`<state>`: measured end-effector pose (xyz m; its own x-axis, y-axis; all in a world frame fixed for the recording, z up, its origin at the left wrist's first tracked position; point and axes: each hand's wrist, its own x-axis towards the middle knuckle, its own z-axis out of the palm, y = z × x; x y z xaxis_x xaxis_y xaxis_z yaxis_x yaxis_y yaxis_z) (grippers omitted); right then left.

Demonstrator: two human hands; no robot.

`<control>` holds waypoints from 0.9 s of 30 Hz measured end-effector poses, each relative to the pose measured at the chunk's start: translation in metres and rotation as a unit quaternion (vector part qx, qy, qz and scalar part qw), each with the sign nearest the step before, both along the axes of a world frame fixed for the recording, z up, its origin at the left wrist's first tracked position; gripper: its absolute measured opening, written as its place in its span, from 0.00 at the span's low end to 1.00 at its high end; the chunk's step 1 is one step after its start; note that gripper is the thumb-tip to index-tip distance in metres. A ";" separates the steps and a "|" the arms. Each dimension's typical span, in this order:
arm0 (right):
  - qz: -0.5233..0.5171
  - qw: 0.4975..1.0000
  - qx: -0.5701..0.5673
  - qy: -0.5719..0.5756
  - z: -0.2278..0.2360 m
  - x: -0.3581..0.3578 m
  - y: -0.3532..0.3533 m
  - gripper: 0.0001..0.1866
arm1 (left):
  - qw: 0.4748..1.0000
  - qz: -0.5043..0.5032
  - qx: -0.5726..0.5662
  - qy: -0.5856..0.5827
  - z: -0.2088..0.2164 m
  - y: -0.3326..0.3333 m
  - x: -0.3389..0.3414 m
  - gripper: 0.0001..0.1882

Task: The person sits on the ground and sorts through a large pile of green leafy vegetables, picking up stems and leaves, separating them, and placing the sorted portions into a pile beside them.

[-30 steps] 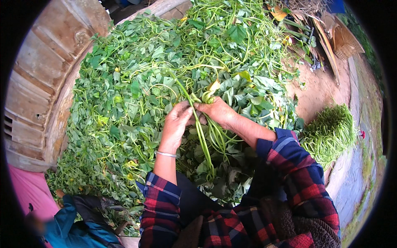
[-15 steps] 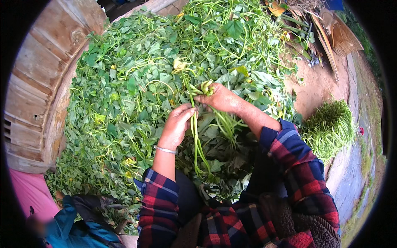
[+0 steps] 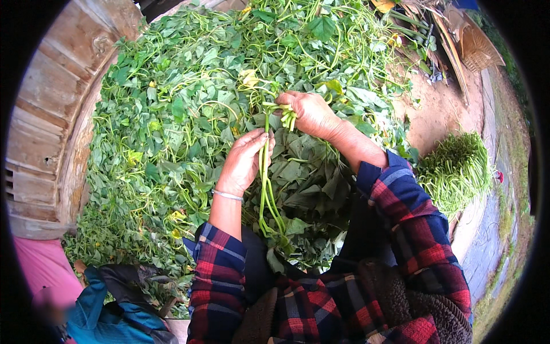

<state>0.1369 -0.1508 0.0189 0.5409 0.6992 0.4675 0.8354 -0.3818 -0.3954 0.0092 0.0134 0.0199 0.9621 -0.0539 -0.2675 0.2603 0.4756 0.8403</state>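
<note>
A big heap of green leafy vines (image 3: pixel 189 109) covers the ground in front of me. My right hand (image 3: pixel 312 113) is closed around the cut ends of a bunch of long green stems (image 3: pixel 266 183), lifted above the heap. Those stems hang down toward my lap, leaves at the bottom. My left hand (image 3: pixel 243 160) pinches the same stems lower down, thumb and fingers around them. A thin bracelet sits on my left wrist. Both sleeves are red and blue plaid.
A tied bundle of trimmed green stems (image 3: pixel 455 169) lies on bare earth at the right. A weathered wooden plank wall (image 3: pixel 46 120) runs along the left. A woven basket (image 3: pixel 475 46) stands at the top right. A person in pink and blue clothing (image 3: pixel 74 298) is at the lower left.
My right hand has risen up and away from me, drawing the stems out of the heap. My left hand slid along them and stays lower.
</note>
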 end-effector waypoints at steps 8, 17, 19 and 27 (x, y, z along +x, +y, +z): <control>-0.160 0.987 -0.007 -0.010 -0.021 0.043 -0.026 0.09 | 0.995 -0.049 -0.073 -0.044 0.012 0.005 -0.016 0.10; -0.063 0.811 0.194 0.548 0.033 -0.015 -0.008 0.08 | 0.987 0.101 -0.091 -0.084 0.009 0.026 -0.004 0.10; -0.001 0.755 0.178 0.631 0.033 -0.036 0.002 0.07 | 0.980 0.101 -0.129 -0.114 0.006 0.023 0.001 0.10; 0.192 0.564 0.247 0.764 0.005 -0.068 0.028 0.13 | 0.972 0.105 -0.111 -0.178 0.007 0.016 0.000 0.09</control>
